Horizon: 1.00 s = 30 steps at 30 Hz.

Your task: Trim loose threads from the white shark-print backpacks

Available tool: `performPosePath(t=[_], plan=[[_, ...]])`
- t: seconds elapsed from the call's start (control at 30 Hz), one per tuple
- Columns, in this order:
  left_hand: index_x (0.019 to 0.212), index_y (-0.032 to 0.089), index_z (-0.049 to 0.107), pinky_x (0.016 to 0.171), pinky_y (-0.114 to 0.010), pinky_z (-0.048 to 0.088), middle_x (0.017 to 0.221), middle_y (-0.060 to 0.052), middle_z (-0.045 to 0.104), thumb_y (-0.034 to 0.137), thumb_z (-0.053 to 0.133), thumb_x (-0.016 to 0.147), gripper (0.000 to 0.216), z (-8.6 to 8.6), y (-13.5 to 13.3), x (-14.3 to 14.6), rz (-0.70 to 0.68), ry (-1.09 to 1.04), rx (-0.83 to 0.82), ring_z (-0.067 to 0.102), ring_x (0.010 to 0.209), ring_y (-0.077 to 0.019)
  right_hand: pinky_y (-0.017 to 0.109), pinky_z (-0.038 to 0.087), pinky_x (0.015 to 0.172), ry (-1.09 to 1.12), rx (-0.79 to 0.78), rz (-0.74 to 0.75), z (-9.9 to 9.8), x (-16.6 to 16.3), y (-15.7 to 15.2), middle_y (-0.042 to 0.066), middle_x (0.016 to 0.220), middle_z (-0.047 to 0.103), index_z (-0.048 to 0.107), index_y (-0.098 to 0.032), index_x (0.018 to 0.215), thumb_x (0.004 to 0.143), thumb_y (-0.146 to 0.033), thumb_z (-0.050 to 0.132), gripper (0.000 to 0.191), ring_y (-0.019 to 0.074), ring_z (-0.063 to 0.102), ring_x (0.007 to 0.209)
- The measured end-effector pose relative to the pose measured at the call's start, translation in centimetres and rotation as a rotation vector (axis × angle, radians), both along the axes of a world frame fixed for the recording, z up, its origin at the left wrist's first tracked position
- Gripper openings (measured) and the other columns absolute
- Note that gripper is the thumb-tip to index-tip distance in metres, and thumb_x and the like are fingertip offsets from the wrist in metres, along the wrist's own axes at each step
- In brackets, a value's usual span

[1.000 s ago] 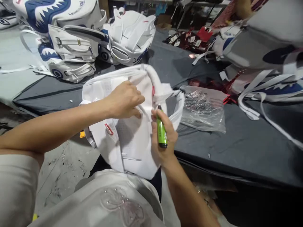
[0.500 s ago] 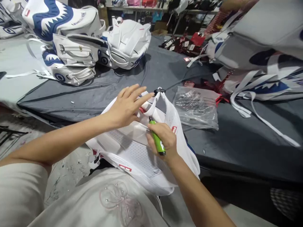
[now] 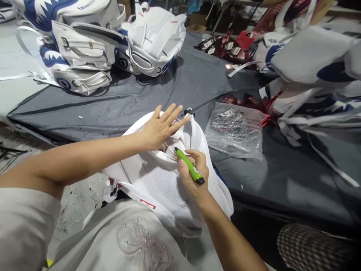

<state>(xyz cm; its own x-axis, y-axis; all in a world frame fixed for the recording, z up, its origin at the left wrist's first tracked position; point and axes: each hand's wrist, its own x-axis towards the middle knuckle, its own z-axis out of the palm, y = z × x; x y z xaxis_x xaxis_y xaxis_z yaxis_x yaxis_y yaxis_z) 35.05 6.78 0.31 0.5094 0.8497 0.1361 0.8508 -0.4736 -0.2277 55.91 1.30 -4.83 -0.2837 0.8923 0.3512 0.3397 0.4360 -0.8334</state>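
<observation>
A white backpack [image 3: 166, 184] lies tilted against my body and the table edge, its perforated back panel and straps facing up. My left hand [image 3: 160, 130] rests over its upper end with the fingers spread. A black buckle [image 3: 189, 112] shows just beyond those fingertips. In my right hand [image 3: 194, 169] is a green tool with black ends, shaped like a thick marker or small lighter [image 3: 189, 165]; its narrow black tip points at the bag's top opening. My left palm hides part of that opening.
Stacked white and blue backpacks [image 3: 81, 56] stand at the back left, another white backpack [image 3: 156, 41] beside them. A clear plastic bag [image 3: 235, 130] lies on the dark table cover [image 3: 287, 180]. More backpacks [image 3: 307, 56] and red tags [image 3: 244, 39] are at the right.
My right hand has turned slightly and loosened around the green tool, whose tip has moved a little left and down. My left hand has shifted slightly right. The view has tilted down.
</observation>
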Motion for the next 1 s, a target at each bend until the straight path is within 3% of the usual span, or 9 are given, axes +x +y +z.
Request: performPosePath(t=[0.1, 0.2, 0.43, 0.67, 0.8, 0.87, 0.93, 1.0], plan=[[0.161, 0.017, 0.009, 0.117, -0.059, 0.023, 0.165, -0.024, 0.019, 0.048, 0.082, 0.070, 0.121, -0.7, 1.0, 0.3, 0.052, -0.006, -0.027, 0.024, 0.150, -0.0428, 0.032, 0.057, 0.074, -0.033, -0.038, 0.057, 0.3, -0.1, 0.9, 0.005, 0.097, 0.077, 0.062, -0.022, 0.108, 0.092, -0.034, 0.061, 0.020, 0.0205, 0.074, 0.085], [0.161, 0.017, 0.012, 0.119, -0.056, 0.023, 0.163, -0.022, 0.028, 0.046, 0.079, 0.075, 0.113, -1.6, 1.8, 0.4, 0.068, -0.037, 0.000, 0.031, 0.147, -0.0396, 0.034, 0.057, 0.083, -0.142, 0.017, 0.166, 0.8, 0.5, 2.4, 0.006, 0.107, 0.077, 0.068, -0.023, 0.111, 0.091, -0.031, 0.063, 0.022, 0.0209, 0.073, 0.094], [0.161, 0.019, 0.007, 0.120, -0.066, 0.013, 0.168, -0.021, 0.008, 0.051, 0.084, 0.067, 0.126, -2.7, 2.3, 0.3, 0.025, -0.051, -0.036, 0.009, 0.154, -0.0441, 0.036, 0.055, 0.083, -0.377, -0.034, 0.290, 2.0, 1.4, 5.1, 0.006, 0.108, 0.077, 0.073, -0.024, 0.115, 0.092, -0.039, 0.063, 0.029, 0.0228, 0.072, 0.096], [0.161, 0.017, 0.011, 0.120, -0.060, 0.021, 0.165, -0.024, 0.021, 0.050, 0.080, 0.073, 0.116, -4.5, 3.5, 0.0, 0.039, -0.061, -0.020, 0.025, 0.151, -0.0405, 0.037, 0.054, 0.076, -0.524, -0.026, 0.252, 1.5, -0.3, 6.2, 0.006, 0.094, 0.077, 0.074, -0.023, 0.110, 0.090, -0.032, 0.056, 0.028, 0.0229, 0.072, 0.084], [0.161, 0.016, 0.014, 0.122, -0.060, 0.019, 0.166, -0.022, 0.019, 0.041, 0.078, 0.077, 0.108, -4.6, 3.0, -0.1, 0.049, -0.099, -0.003, 0.020, 0.153, -0.0391, 0.032, 0.055, 0.071, -0.499, 0.029, 0.296, 1.9, 0.6, 6.5, 0.004, 0.095, 0.077, 0.068, -0.023, 0.111, 0.090, -0.030, 0.060, 0.024, 0.0217, 0.073, 0.082], [0.160, 0.016, 0.016, 0.122, -0.062, 0.016, 0.167, -0.022, 0.016, 0.039, 0.077, 0.077, 0.106, -4.7, 2.7, -0.2, 0.058, -0.136, 0.011, 0.015, 0.154, -0.0399, 0.031, 0.054, 0.070, -0.438, 0.180, 0.256, 2.4, 1.4, 6.5, 0.004, 0.096, 0.077, 0.068, -0.025, 0.111, 0.092, -0.030, 0.062, 0.021, 0.0196, 0.072, 0.078], [0.160, 0.015, 0.017, 0.122, -0.064, 0.013, 0.167, -0.022, 0.012, 0.039, 0.077, 0.077, 0.105, -4.8, 2.6, -0.2, 0.082, -0.177, 0.027, 0.010, 0.155, -0.0411, 0.032, 0.054, 0.075, -0.428, 0.373, 0.098, 2.7, 1.7, 6.7, 0.005, 0.095, 0.076, 0.068, -0.026, 0.114, 0.094, -0.030, 0.062, 0.021, 0.0196, 0.070, 0.077], [0.160, 0.015, 0.017, 0.121, -0.066, 0.010, 0.168, -0.023, 0.008, 0.040, 0.076, 0.078, 0.104, -4.9, 2.6, -0.2, 0.108, -0.203, 0.026, 0.006, 0.155, -0.0417, 0.038, 0.052, 0.084, -0.538, 0.478, -0.086, 2.5, 0.9, 7.0, 0.010, 0.101, 0.074, 0.067, -0.024, 0.119, 0.092, -0.033, 0.065, 0.028, 0.0250, 0.068, 0.089]])
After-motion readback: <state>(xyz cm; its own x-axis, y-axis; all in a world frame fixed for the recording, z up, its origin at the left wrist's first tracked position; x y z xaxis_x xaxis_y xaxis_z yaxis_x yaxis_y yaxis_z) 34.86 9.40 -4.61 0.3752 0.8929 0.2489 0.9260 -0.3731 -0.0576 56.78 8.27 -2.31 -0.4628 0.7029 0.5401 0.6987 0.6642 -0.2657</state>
